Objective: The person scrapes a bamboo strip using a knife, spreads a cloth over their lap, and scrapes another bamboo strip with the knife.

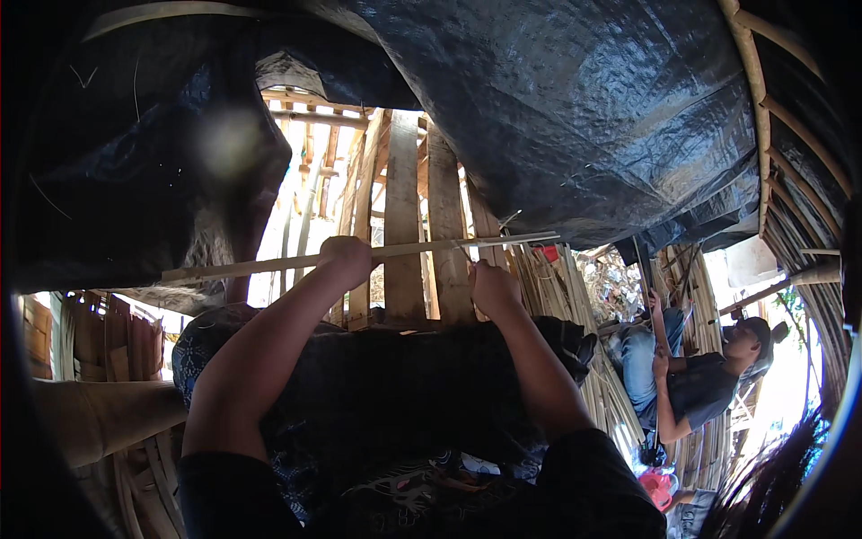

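A long, pale bamboo strip (413, 249) lies level across the view, in front of my chest. My left hand (348, 260) is closed round it, left of its middle. Below the strip's right half, my right hand (494, 289) is closed too. From its fingers a thin, dark piece (467, 255) points up to the strip. Its kind is too small to make out. A dark cloth (404, 359) covers my lap beneath both forearms.
Black plastic sheeting (575, 108) hangs low overhead. Upright wooden slats (401, 216) stand ahead, and a thick bamboo pole (117, 413) runs at the left. Many bamboo strips (611, 386) lie to the right. Beyond them a seated person (709, 391) holds a long strip.
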`<control>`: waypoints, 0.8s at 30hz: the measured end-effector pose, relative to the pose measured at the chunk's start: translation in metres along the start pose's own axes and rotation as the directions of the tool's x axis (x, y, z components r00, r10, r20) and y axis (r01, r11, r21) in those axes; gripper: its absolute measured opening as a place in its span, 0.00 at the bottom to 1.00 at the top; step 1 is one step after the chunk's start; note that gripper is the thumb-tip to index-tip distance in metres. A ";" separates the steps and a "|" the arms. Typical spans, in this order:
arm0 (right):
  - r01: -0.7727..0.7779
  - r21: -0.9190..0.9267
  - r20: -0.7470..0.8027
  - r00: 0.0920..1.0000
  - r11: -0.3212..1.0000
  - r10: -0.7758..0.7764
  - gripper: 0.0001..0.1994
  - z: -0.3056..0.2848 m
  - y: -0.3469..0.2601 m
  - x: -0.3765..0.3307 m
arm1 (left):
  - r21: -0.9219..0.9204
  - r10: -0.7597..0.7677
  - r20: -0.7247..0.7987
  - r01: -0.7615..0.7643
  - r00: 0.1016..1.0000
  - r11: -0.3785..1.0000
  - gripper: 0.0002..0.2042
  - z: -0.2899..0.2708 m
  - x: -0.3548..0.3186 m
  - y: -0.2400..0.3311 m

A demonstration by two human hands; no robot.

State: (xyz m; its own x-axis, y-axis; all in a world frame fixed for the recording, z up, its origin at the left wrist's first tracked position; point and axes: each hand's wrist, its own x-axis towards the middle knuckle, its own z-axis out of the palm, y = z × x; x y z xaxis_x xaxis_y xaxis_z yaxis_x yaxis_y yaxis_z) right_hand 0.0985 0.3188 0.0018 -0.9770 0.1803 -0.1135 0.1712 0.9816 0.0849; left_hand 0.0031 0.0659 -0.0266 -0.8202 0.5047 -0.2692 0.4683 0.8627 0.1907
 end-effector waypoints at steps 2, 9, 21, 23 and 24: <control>0.020 0.106 -0.024 1.000 0.994 -0.018 0.16 0.004 -0.006 -0.001 | -0.005 -0.029 0.070 0.030 0.997 1.000 0.24 -0.001 -0.002 -0.002; 0.067 0.240 -0.027 0.998 0.968 -0.062 0.15 -0.004 -0.008 -0.004 | -0.051 0.116 -0.148 -0.125 0.982 0.991 0.32 -0.062 -0.048 -0.012; 0.327 0.488 -0.299 0.934 0.809 -0.197 0.11 0.002 -0.024 0.003 | -0.223 0.070 0.176 -0.030 0.982 0.974 0.30 -0.057 -0.029 -0.058; 0.321 0.492 -0.288 0.937 0.809 -0.196 0.11 0.010 -0.027 0.006 | -0.216 0.079 0.269 -0.020 0.960 0.976 0.30 -0.056 -0.021 -0.052; 0.316 0.499 -0.277 0.941 0.807 -0.197 0.11 0.012 -0.029 0.006 | -0.205 0.084 0.363 -0.008 0.928 0.979 0.29 -0.056 -0.018 -0.048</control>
State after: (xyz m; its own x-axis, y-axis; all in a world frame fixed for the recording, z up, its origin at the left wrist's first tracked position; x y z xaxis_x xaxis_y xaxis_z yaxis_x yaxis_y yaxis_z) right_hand 0.0890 0.2922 -0.0133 -0.9878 -0.0410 0.1504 -0.1068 0.8807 -0.4616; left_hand -0.0229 0.0141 0.0218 -0.6031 0.5517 -0.5761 0.3976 0.8340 0.3825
